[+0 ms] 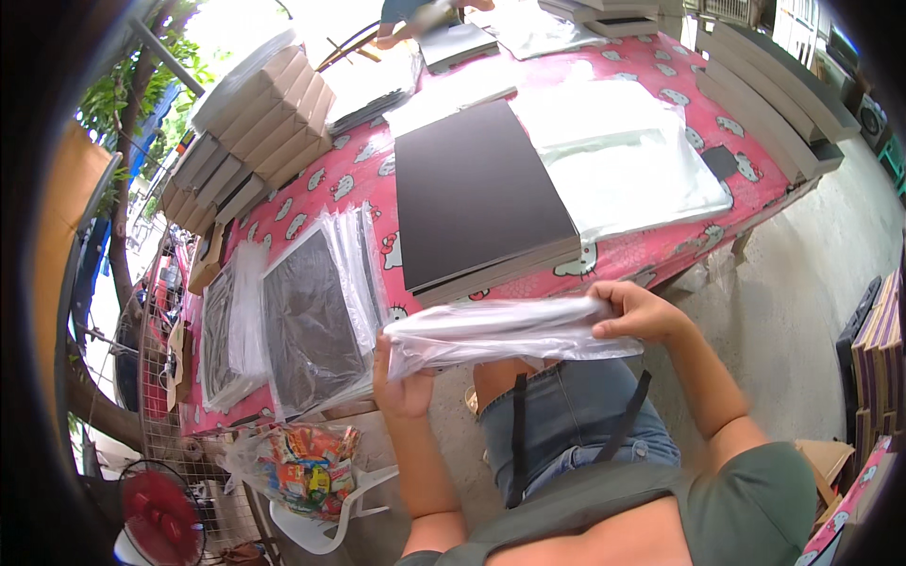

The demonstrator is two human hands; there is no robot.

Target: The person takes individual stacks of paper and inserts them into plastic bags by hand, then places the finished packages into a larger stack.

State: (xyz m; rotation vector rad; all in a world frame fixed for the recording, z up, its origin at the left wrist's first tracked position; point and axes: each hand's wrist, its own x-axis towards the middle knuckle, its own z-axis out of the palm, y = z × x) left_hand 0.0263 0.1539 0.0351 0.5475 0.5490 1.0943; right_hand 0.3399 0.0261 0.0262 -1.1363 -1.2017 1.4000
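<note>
A clear plastic sleeve with a white stack in it (pixel 500 325) is held up in front of me, nearly edge-on, at the near side of the table. My left hand (pixel 401 389) supports its left end, with some fingers hidden by the plastic. At the right end, my right hand (pixel 634 311) is closed on it, the thumb below and the fingers on top. Just beyond lies a stack of black-topped sheets or boards (pixel 481 193). To the left are black sheets in clear plastic sleeves (pixel 307 302), partly overlapping one another.
The table's pink patterned cloth (pixel 618 259) bears white plastic sleeves (pixel 642 179) on the right. Wrapped bundles (pixel 269 104) are piled at the far left, black-topped stacks (pixel 774 104) at the far right. A white chair (pixel 326 533) holds a bag of colourful packets (pixel 307 467). Across the table, another person's arm (pixel 396 33) shows.
</note>
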